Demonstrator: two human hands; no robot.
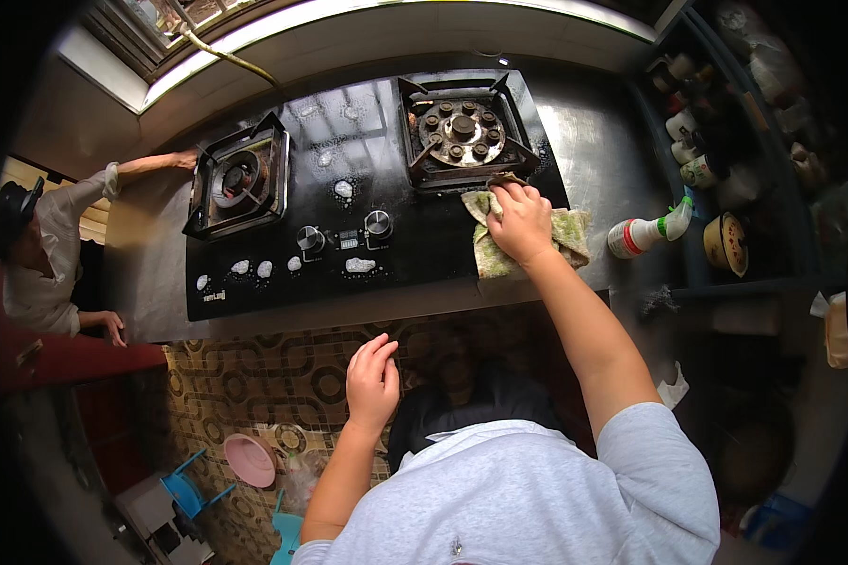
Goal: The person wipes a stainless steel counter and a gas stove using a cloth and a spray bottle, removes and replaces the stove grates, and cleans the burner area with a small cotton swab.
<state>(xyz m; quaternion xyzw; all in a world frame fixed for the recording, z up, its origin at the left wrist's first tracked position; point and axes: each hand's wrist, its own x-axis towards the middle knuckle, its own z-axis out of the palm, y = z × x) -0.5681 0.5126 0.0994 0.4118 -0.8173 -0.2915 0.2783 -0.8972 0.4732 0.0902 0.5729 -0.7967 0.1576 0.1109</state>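
Observation:
My right hand [520,223] presses a green and white patterned cloth [569,236] onto the front right corner of a black glass gas hob [424,240]. Just beyond my fingers stands the right burner [463,127] in its square pan support. Empty and loosely extended, my left hand [373,385] hangs in the air before the counter's front edge. White foam patches [360,265] dot the glass, mostly along its front and around the two control knobs [378,224]. On the hob's left side sits the second burner [237,178].
A spray bottle [639,236] and a lidded tub [726,244] stand to the right, by shelves of jars [696,171]. At far left, another person's hand [184,159] reaches the left pan support. A pink basin [249,460] and a blue stool [184,493] are on the floor.

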